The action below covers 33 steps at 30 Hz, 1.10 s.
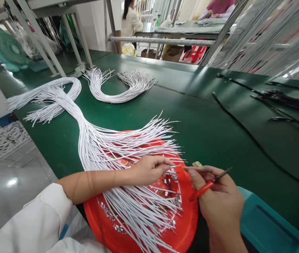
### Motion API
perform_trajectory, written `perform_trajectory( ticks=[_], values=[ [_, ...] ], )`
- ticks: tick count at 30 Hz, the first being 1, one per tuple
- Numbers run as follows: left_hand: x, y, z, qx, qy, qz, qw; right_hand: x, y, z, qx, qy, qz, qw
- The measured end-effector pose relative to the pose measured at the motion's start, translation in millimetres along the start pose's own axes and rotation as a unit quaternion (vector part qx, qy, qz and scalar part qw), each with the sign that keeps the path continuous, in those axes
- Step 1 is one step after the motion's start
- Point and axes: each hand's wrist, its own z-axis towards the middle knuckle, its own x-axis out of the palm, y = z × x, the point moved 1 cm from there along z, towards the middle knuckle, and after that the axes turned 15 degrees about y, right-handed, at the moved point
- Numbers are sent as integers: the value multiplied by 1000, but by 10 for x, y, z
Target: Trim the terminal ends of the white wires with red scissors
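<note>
1. Stretched across the green table (204,116): white wire bundle (83,133), long axis far-left to near-right, stripped ends fanned rightward over the red tray (189,225).
2. Left hand (149,169): pinched tight on one wire end from the bundle.
3. Right hand (218,196): closed around red-handled tool (204,188), tip aimed up-right.

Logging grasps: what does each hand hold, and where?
Left hand pinches a white wire near its end; right hand grips a red-handled tool by its handle.
</note>
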Motion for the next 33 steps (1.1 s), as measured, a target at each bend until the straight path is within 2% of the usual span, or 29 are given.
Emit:
perform_trajectory(
  ticks=[7, 14, 18, 22, 26, 30, 33],
  values=[
    [29, -30, -5, 32, 27, -53, 998, 54, 8, -18, -40, 49, 0, 998],
    [3, -136, -47, 36, -42, 34, 998, 73, -71, -27, -51, 71, -2, 996],
    [12, -136, -51, 56, -47, 22, 997, 94, -122, -12, -12, 59, 51, 997],
    [-6, -129, -54, 83, -22, 8, 996, 130, -117, -11, 28, 68, 133, 988],
    [-22, -106, -52, 47, 9, 9, 999, 165, -69, -51, 3, 61, 131, 990],
    [-2, -96, -46, 4, -31, 8, 999, 193, -54, -69, -36, 80, 69, 994],
    [5, -131, -48, -2, -67, 11, 998, 185, -79, -49, -30, 44, 53, 997]
  ],
)
